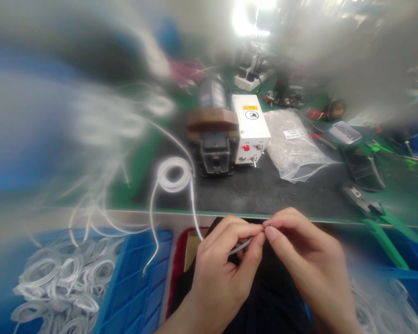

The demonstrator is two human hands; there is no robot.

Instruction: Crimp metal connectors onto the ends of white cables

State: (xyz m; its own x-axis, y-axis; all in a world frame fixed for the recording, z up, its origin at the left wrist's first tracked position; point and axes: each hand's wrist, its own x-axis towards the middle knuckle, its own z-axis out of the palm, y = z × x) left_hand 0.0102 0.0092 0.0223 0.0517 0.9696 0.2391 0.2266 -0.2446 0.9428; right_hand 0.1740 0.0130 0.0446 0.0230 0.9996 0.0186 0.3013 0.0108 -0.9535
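Cable [174,186] is white, coiled near your tabletop's [409,190] front edge, one tail dangling over, the other end pinched in the grip of both your left hand [230,264] and right hand [306,260]. Your left blue bin [139,283] is loaded with similar coils [38,271]. Behind, there's a machine [214,123], then a clear bag [292,153], contents unclear; green-handled pliers [365,204] poke over the edge.

The person's bare left hand [221,262], fingers curled inward, pinches with its thumb and index finger, while the bare right hand [310,262] faces it from the opposite side, its own thumb and index fingertips brought together just beside the left hand's fingertips.
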